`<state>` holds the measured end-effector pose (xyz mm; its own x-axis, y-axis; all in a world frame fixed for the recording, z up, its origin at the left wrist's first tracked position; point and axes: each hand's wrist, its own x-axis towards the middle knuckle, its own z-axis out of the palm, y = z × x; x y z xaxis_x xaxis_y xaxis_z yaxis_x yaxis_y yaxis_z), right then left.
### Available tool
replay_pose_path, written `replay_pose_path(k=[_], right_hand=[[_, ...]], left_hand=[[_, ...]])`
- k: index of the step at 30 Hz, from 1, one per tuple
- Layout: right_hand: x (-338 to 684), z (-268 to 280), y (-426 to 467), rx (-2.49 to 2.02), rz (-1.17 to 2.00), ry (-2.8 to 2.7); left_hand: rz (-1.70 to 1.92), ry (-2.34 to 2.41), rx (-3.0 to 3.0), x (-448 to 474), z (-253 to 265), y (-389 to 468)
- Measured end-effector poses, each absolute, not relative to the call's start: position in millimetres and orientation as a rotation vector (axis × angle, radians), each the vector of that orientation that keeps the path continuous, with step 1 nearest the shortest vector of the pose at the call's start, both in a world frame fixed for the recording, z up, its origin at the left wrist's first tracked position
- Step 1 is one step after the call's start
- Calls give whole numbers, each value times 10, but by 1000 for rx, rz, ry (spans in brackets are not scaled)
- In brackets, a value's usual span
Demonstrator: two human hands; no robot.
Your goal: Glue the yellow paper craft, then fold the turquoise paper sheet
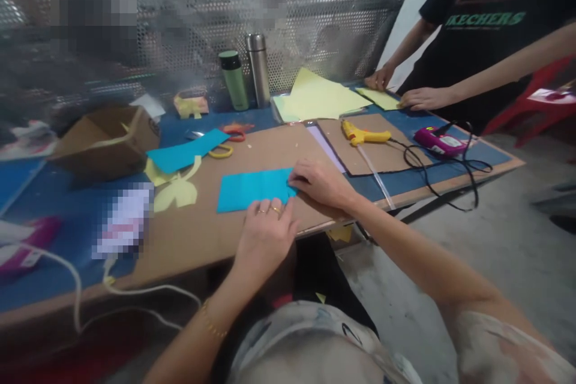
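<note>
A blue sheet of paper (245, 189), seemingly folded, lies flat on brown cardboard in front of me. My left hand (267, 234), with two rings on its fingers, holds the near edge of this paper, fingers close together. At the right end of the same paper, my right hand (321, 183) has its fingers curled and pressed on the edge; its fingertips are partly hidden. Left of the paper lie another blue piece (189, 152), a pale yellow cutout (177, 192) and scissors with yellow handles (221, 152).
A yellow glue gun (366, 134) with a black cord rests on cardboard at right. Behind stand a green bottle (234, 84), a steel flask (258, 72) and yellow sheets (321, 96). A cardboard box (108, 141) is at left. Another person's hands (423, 98) touch yellow paper.
</note>
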<state>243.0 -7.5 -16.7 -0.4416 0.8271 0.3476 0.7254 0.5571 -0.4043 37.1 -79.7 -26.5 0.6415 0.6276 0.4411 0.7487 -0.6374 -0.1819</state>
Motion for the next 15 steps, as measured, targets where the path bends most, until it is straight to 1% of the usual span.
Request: replay_pose_path(k=[6,15], right_hand=[[2474,-242,-35,-1181,300,-2268],[2486,-252,-17,-1278,242,-2264]], left_hand=[[-551,-1061,-2485,375,-284,-792],[-547,-1085,-2492,383,-272,-800]])
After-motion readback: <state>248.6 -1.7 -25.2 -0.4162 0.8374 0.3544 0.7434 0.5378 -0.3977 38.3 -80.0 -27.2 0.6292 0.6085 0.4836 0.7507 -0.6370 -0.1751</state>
